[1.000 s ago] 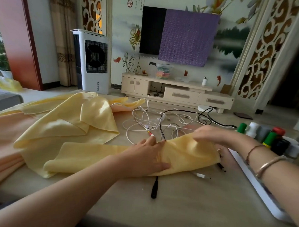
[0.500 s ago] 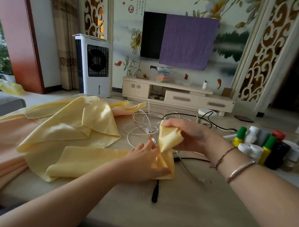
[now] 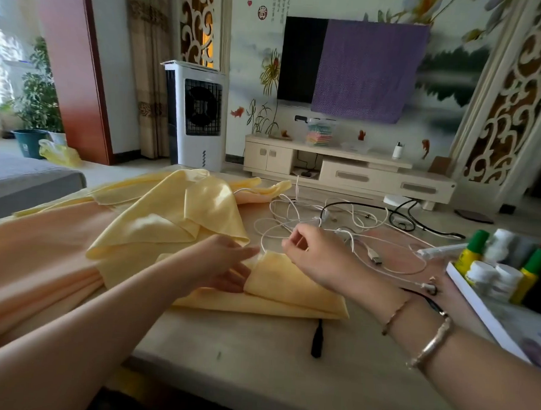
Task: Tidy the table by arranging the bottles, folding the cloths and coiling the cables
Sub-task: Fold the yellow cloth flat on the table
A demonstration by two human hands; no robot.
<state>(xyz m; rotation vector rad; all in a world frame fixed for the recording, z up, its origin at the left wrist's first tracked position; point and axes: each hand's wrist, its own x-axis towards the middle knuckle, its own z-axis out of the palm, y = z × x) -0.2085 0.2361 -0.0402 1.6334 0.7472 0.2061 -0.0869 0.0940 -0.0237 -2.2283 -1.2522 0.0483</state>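
Note:
A small yellow cloth [image 3: 293, 294] lies folded over on the table [image 3: 256, 359] in front of me. My left hand [image 3: 226, 261] rests flat on it with straight fingers, the fingertips at the edge of the folded flap. Just above the flap's far corner, my right hand [image 3: 315, 258] hovers with loosely curled fingers, and I see nothing held in it. Behind the hands lies a tangle of white cables [image 3: 324, 225] and a black cable [image 3: 402, 216]. Several bottles [image 3: 508, 268] stand at the right.
A larger yellow cloth [image 3: 175, 219] is heaped at centre left on a peach cloth [image 3: 37, 256] that hangs over the left edge. A black plug [image 3: 316, 343] pokes out under the folded cloth. The bottles stand on a white tray [image 3: 481, 310].
My right hand carried the cloth's right end up and over to the left, laid it down as a flap and let go. The left hand stayed on the cloth.

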